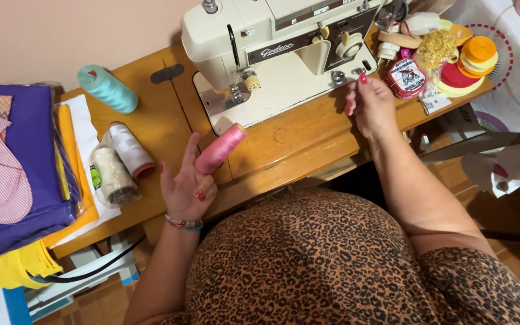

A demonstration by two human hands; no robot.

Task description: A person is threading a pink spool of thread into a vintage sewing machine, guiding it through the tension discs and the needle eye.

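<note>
Holding one pink spool (220, 148), left-hand fingers (189, 157) grasp it; three spools (120, 157) lie nearby; right hand (371, 107) released.

A pink thread cone (219, 148) tilts up-right, gripped at its lower end above the wooden tabletop.

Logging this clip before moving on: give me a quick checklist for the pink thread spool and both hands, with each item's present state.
1. Pink thread spool held in left hand: ok.
2. Left grip is firm: cannot tell, fingers look loose.
3. Right hand at the sewing machine base: ok.
4. Right hand holding anything: cannot tell.
5. Teal spool and white spools out of the hands' way: ok.
</note>
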